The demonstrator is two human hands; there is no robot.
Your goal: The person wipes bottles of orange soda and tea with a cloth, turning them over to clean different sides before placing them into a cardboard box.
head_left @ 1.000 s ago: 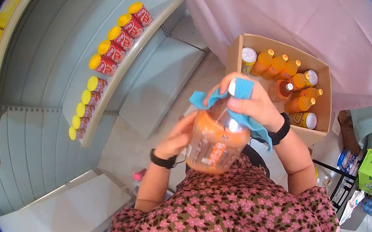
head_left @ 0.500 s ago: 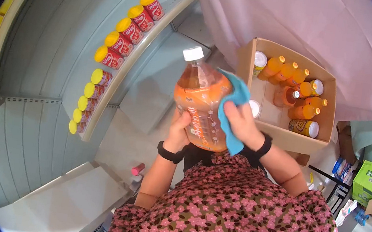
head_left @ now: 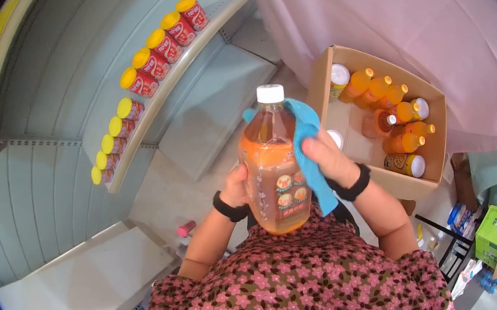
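A large bottle point(head_left: 274, 171) with a white cap and an orange label stands nearly upright between my hands, in front of my body. My left hand point(head_left: 236, 185) is wrapped round its left side, with part of the fingers hidden behind the bottle. With my right hand point(head_left: 325, 156) I hold a blue cloth point(head_left: 312, 170) against the bottle's right side. The cloth also passes behind the bottle's neck and shows a little on the left.
A cardboard box point(head_left: 383, 180) with several orange bottles point(head_left: 381, 89) and cans stands at the right. Shelves point(head_left: 188, 62) at the left carry red jars point(head_left: 164, 45) and smaller yellow-lidded cans point(head_left: 115, 144). A pink curtain point(head_left: 404, 25) hangs behind the box.
The bottle has turned, so a different side of its label with round pictures shows. It stands more upright and a little lower, and the cloth now reaches behind its neck.
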